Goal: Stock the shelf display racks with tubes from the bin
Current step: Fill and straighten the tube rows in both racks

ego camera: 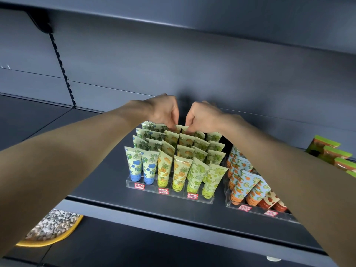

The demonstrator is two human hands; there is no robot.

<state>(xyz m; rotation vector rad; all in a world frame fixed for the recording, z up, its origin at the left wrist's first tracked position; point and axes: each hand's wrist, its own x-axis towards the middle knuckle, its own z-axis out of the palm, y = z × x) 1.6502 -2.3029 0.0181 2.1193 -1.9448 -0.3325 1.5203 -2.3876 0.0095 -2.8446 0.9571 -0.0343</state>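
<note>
Head view is showing the left hand and right hand pinching tubes in the rack's back row, near the shelf's back edge. I am thinking: push them straight down, gently.

I see soft, even, rather dim light with no hard edges. A blurred dark shadow lies on the back panel at 12 o'clock from the left hand and right hand, so the light comes from my side. The tubes at centre are sharp, with small glints on the front row's glossy skins. The clear rack shows faint glare along its front lip. The lower shelf at 6 o'clock is darker. My wide lens bows the upper shelf and stretches the forearms at 8 and 4 o'clock.
</note>
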